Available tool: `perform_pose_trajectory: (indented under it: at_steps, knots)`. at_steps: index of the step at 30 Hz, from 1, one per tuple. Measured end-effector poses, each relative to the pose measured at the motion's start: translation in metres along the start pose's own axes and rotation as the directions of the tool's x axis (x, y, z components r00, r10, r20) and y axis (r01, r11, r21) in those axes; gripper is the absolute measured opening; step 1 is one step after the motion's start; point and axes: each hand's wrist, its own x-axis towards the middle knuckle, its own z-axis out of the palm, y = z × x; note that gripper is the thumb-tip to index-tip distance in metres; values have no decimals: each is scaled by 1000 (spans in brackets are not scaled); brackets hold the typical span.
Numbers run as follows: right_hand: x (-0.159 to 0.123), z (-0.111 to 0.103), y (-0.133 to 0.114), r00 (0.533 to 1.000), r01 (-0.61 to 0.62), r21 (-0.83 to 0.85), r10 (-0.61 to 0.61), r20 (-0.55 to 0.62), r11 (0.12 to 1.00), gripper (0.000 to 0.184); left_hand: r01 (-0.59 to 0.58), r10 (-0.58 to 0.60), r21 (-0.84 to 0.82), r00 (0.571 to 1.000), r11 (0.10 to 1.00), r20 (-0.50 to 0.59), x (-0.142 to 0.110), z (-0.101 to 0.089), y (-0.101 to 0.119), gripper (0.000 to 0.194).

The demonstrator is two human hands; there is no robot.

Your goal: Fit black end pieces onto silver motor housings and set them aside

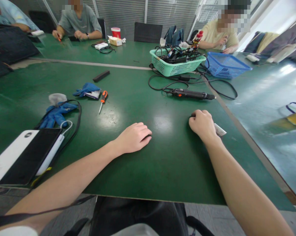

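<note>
My left hand [134, 138] rests low on the green table [167, 170], fingers curled together with the thumb alongside. A dark patch shows between thumb and fingers; whether it is a thing or shadow I cannot tell. Farther right, my right hand [202, 124] is closed too, knuckles up, with a small dark bit at its thumb side that I cannot name. A small pale packet or card [219, 129] lies beside that wrist. Beyond the right hand is a black electric screwdriver [192, 94] with a cable. An orange-handled screwdriver [103, 101] lies up and left of my left hand.
Blue gloves [54, 115], a phone-like white and black slab [27, 154] and a white power bank [50, 155] lie at left. A dark bar [101, 76] is farther back. A green basket [173, 68] of cabled tools stands by a blue basket [226, 67]. People sit across the table.
</note>
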Motion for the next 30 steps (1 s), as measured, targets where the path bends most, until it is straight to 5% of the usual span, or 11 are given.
perform_pose_trajectory:
  at_steps: [30]
  knots:
    - [-2,-7,-7,996,82,64,-83,17,995,42,-7,7,6,1000,1000,1,0,1,-1,26]
